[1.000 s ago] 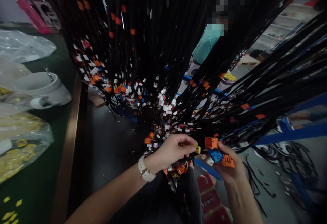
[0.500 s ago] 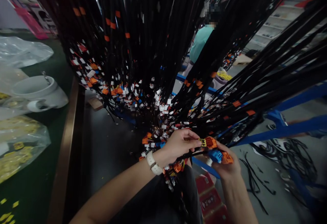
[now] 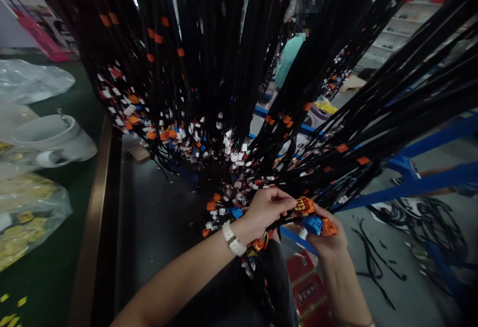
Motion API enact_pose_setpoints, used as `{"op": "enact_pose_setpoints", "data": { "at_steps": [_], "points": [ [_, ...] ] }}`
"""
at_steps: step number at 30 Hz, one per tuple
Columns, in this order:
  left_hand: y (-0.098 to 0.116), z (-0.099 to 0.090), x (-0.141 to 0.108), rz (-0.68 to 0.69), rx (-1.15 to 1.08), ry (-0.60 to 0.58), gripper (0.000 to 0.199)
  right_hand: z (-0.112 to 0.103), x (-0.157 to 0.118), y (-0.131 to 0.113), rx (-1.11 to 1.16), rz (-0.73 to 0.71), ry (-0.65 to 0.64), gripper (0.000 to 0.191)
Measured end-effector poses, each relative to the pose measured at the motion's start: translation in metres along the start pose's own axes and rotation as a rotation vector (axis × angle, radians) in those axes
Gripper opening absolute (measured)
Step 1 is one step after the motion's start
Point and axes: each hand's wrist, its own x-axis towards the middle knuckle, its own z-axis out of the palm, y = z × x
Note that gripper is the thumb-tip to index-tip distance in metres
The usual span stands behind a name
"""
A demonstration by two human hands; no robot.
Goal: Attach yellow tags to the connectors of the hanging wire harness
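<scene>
My left hand [image 3: 267, 211], with a white watch on the wrist, pinches a small yellow clip [image 3: 299, 204] at the face of an orange connector [image 3: 307, 206]. Behind and below, my right hand [image 3: 330, 232] holds that orange connector together with a blue connector [image 3: 312, 225] and a second orange connector [image 3: 329, 227]. Black cables run from these toward the hanging harness bundles [image 3: 224, 43]. More white, orange and blue connectors [image 3: 235, 155] dangle at the bundles' lower ends. The fingertips of my right hand are partly hidden behind the connectors.
At left lie a white container [image 3: 48, 130] and a clear bag of yellow clips [image 3: 32, 217]. A blue metal frame [image 3: 418, 185] crosses the right side. A red box [image 3: 308, 292] is below my hands. Behind the cables is a person in a teal top [image 3: 289, 60].
The yellow clip in my left hand has moved right, up against the orange connector's face. My right hand has shifted slightly left with its connectors, and the camera view has shifted a little.
</scene>
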Motion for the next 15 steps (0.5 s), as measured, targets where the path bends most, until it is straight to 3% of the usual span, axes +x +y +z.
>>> {"op": "enact_pose_setpoints", "data": {
  "at_steps": [10,15],
  "points": [
    [-0.01,0.006,0.002,0.016,-0.093,0.019,0.022,0.0,-0.001,0.001,0.018,-0.017,-0.033,0.018],
    [-0.007,0.014,0.0,-0.002,-0.103,0.09,0.02,-0.001,0.0,0.003,0.006,-0.026,-0.035,0.017]
  ]
}}
